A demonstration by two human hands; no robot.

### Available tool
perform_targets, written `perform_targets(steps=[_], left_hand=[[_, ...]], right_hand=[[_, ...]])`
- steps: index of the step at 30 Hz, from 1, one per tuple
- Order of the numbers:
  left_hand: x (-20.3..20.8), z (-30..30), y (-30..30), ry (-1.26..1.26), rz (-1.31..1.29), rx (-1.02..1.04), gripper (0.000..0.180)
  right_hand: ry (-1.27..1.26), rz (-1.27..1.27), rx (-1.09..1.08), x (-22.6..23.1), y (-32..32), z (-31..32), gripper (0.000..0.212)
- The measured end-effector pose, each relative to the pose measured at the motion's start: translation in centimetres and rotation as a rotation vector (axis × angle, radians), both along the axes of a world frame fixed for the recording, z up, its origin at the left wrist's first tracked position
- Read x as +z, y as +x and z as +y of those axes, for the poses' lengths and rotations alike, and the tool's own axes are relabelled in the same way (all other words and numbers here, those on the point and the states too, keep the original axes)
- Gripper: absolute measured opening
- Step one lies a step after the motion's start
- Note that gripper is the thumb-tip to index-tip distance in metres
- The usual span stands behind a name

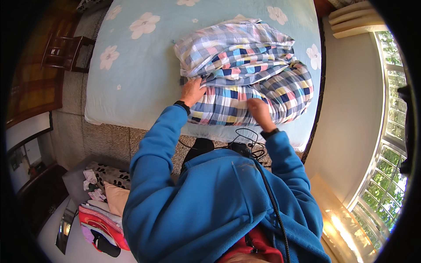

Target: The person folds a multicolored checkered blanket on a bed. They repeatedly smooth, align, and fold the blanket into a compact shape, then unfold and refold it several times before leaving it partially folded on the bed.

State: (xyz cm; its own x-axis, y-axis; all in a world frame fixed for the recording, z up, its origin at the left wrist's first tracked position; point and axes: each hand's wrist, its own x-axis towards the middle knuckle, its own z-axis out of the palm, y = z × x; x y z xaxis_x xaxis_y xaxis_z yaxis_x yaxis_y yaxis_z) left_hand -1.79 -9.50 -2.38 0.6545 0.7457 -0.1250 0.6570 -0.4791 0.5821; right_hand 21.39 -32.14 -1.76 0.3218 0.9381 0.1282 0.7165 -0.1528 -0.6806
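Note:
A checkered quilt (228, 100) in blue, white, yellow and pink lies bunched and folded in layers on the bed (131, 87). Its far part shows a paler side, and the near part is a thick, puffy roll. At the left end of the folds, my left hand (193, 91) has its fingers closed on the cloth. Over the front of the roll is my right hand (260, 111), slightly blurred, its fingers curled down and partly hidden; whether it grips the fabric cannot be made out.
Black cables (252, 142) lie tangled by the bed's near edge, close to my legs. Left of the bed stands a dark wooden chair (66, 52). Behind me, a grey sofa (76, 173) holds a cushion and piled clothes (103, 223). A barred window (392, 122) is at the right.

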Motion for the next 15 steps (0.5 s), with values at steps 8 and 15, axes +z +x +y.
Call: perform_targets(steps=[8,15], left_hand=[[4.9,-1.9,2.0,-0.245,-0.445,0.081,0.022],[7.7,-2.4,3.1,0.023,-0.734,-0.16,0.013]], right_hand=[[0.149,-0.025,0.075,0.7,-5.9,11.2,0.017],[-0.154,0.291,0.365,0.9,-4.0,14.5,0.014]])
